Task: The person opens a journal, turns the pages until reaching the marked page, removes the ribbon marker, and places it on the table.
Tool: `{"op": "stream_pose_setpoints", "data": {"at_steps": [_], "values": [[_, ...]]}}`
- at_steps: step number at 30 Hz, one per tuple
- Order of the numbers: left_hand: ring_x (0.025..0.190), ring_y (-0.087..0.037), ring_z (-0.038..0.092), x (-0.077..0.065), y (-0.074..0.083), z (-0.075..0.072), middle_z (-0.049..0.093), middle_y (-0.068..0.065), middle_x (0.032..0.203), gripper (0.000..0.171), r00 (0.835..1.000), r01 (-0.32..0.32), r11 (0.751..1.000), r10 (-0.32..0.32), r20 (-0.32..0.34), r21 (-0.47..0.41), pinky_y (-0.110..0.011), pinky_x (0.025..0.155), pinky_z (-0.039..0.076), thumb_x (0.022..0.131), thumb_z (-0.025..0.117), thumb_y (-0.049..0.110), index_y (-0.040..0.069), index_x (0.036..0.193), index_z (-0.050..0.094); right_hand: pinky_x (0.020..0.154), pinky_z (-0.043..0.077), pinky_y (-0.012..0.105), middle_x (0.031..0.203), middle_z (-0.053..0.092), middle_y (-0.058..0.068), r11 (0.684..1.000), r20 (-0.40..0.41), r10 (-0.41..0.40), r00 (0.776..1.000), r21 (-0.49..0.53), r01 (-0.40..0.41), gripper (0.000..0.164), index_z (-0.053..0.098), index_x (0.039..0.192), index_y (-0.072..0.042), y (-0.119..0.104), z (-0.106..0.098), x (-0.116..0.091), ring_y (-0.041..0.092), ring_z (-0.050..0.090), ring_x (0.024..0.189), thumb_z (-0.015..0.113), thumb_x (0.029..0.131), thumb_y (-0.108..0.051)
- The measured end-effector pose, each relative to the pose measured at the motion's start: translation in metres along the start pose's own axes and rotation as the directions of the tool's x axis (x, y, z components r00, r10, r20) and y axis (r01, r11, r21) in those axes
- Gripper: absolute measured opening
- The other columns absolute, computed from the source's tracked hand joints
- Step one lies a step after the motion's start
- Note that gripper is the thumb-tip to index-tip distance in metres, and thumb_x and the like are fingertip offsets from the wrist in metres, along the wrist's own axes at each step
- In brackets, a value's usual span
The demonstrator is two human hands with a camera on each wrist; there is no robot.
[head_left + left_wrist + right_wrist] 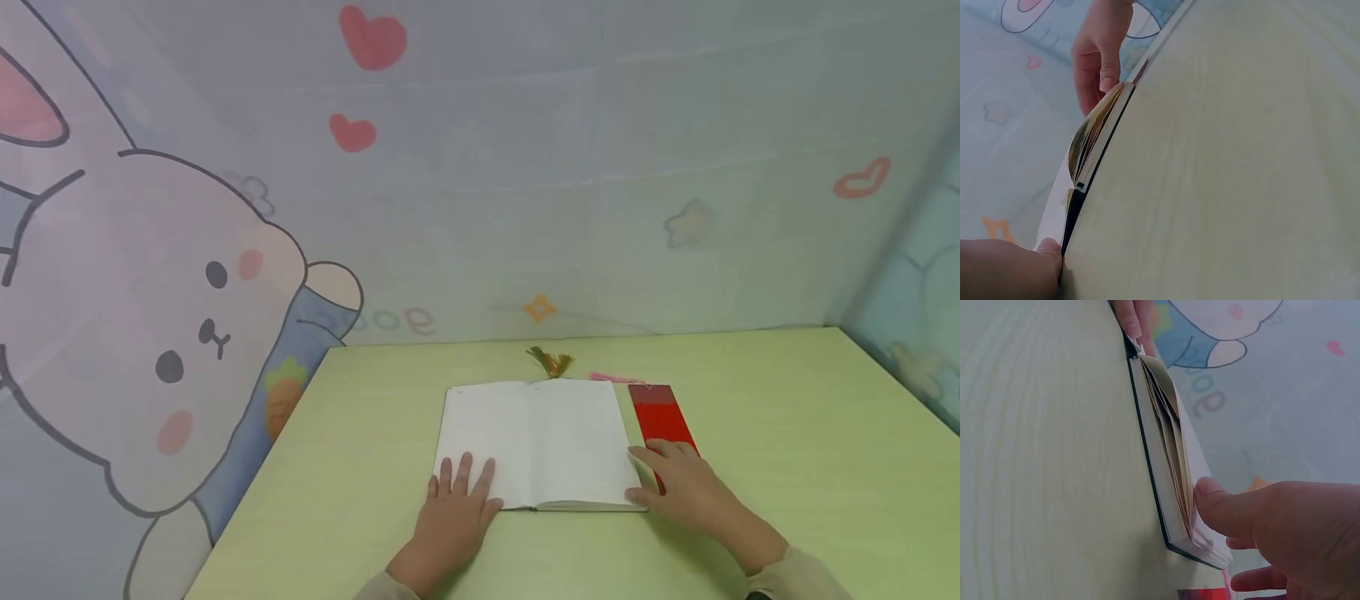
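A book (577,442) lies spread on the table with blank-looking pages and a dark cover. Its right block of pages bulges at the near edge, with gaps between some leaves (1172,444). My left hand (453,521) rests on the lower left page, fingers straight and spread. At the lower right edge, my right hand (690,487) touches the page with its thumb (1210,490), the other fingers loosely bent and apart from the thumb. Beneath the right hand, a red bookmark-like strip (663,423) lies beside the book, partly covered.
A green and orange tassel (551,362) sticks out past the book's top edge. Near the strip's top lies a pink tassel (611,378). The pale green table (360,450) meets a printed cloth backdrop (487,233) behind and at the sides.
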State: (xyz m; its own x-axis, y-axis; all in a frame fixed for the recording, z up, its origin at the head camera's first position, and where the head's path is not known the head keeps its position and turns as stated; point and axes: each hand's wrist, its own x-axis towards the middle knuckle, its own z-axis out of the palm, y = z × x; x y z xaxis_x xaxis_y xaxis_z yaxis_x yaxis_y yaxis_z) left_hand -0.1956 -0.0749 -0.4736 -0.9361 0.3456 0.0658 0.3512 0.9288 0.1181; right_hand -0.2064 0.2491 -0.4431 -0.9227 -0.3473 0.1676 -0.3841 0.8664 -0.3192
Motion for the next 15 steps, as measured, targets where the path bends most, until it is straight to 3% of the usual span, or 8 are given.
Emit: {"op": "stream_pose_setpoints", "data": {"at_steps": [8,15], "values": [[0.131,-0.048,0.023,0.002,-0.001,0.004,0.032,-0.021,0.145,0.055,1.000,0.011,1.000,-0.011,0.001,0.005,-0.058,0.101,0.026,0.099,0.032,0.045,0.015,0.145,0.034,0.092,0.035,0.059,0.130,0.048,0.022,0.989,0.014,-0.085,0.996,-0.118,0.086,0.073,0.055,0.128,-0.005,0.003,0.012,-0.005,0.043,0.042,0.116,0.065,0.077,-0.056],[0.131,-0.048,0.024,-0.001,0.001,0.000,0.032,-0.022,0.145,0.054,1.000,0.011,1.000,-0.011,0.002,-0.006,-0.058,0.101,0.026,0.099,0.032,0.044,0.014,0.145,0.034,0.093,0.033,0.060,0.133,0.047,0.021,0.986,0.025,-0.084,0.996,-0.142,0.087,0.068,0.055,0.129,-0.005,0.003,0.016,-0.006,0.043,0.040,0.119,0.064,0.080,-0.052]]}}
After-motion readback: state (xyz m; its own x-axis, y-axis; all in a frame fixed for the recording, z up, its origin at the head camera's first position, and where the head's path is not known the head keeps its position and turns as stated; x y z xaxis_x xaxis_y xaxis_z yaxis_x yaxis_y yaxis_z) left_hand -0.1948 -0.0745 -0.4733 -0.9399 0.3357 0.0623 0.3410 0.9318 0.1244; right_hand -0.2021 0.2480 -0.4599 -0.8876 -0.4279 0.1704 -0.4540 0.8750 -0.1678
